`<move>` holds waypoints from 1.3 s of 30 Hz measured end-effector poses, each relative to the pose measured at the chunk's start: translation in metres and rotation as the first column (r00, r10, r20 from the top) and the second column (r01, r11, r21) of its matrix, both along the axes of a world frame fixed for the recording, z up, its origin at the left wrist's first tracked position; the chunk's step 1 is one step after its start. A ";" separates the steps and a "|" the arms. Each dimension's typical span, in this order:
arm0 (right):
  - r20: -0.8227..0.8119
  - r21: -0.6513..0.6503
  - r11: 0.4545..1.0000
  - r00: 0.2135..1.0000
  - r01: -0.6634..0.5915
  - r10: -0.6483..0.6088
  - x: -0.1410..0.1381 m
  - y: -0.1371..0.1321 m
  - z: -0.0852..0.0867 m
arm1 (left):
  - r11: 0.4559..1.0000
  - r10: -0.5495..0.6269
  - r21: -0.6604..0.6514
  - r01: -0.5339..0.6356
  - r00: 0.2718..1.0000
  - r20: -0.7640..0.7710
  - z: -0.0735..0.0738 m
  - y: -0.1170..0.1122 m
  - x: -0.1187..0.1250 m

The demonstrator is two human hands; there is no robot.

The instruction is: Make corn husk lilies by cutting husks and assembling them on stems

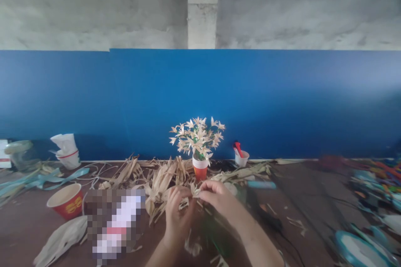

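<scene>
My left hand (179, 209) is closed, its fingers curled around a pale piece (184, 203) that looks ring-like and is partly hidden. Between my two hands is a small cream flower (194, 190) with pointed petals, apparently made of dried corn husk. The thumb and fingertips of my right hand (218, 197) pinch this flower at its right side. Just beyond my hands, a bunch of similar flowers (199, 137) with green stems stands upright in a red-and-white paper cup (200, 171).
Dried corn husks (161, 179) lie heaped left of the flower cup. A red paper bowl (66, 201) and a loose husk (61, 240) sit at the left. A white cup (242, 158) holds a red-handled tool. Blue ribbon spool (360, 248) lies front right; a blue partition (140, 100) rises behind.
</scene>
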State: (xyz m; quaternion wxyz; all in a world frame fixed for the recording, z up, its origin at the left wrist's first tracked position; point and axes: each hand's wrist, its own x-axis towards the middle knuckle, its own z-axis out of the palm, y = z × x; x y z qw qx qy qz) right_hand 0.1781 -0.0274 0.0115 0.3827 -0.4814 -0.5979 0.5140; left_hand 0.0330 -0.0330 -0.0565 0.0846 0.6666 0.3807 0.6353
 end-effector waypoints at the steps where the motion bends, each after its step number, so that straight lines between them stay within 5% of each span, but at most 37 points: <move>1: -0.015 -0.014 1.000 1.000 0.000 -0.001 0.001 0.002 0.000 | 0.998 -0.024 -0.054 0.025 1.000 0.015 0.000 0.000 0.001; 7: -0.013 -0.120 0.992 0.999 -0.035 0.034 0.009 0.011 -0.003 | 0.895 -0.205 -0.360 0.263 0.960 0.191 -0.006 0.003 0.002; 14: 0.070 -0.120 0.992 0.997 -0.031 0.040 0.014 0.013 -0.005 | 0.818 -0.262 -0.433 0.380 0.915 0.308 -0.009 0.008 -0.002; 30: 0.152 -0.086 0.996 0.988 0.038 -0.024 0.013 0.012 -0.005 | 0.931 -0.218 -0.281 0.232 0.973 0.082 -0.011 0.010 -0.001; 39: 0.065 -0.041 0.999 0.998 0.002 0.001 0.013 0.015 -0.012 | 0.962 -0.184 -0.198 0.187 0.982 0.035 -0.005 0.005 0.000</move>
